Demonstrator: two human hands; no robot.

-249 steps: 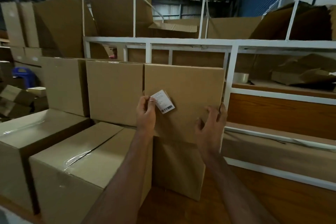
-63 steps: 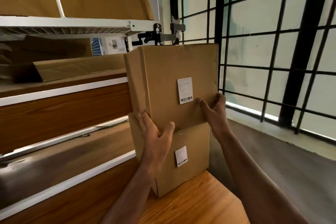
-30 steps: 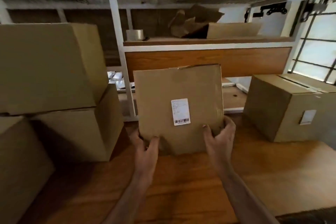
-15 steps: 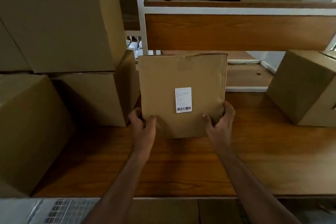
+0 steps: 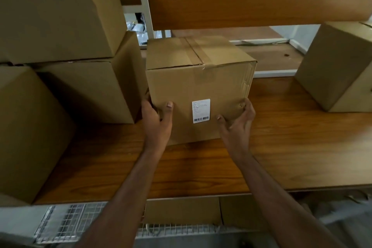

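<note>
The box [image 5: 199, 84] on the bench [image 5: 285, 147] carries 1 white barcode label [image 5: 200, 110], print unreadable. Left hand [image 5: 156, 121] and right hand [image 5: 237, 125] grasp its lower corners, thumbs on the front.

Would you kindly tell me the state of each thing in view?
Labelled box: taped shut, upright, seemingly set on the shelf.
Left hand: grips the box's lower left corner.
Right hand: grips its lower right corner.
Right box: stands apart on the shelf.
Left boxes: stacked on one another.
</note>
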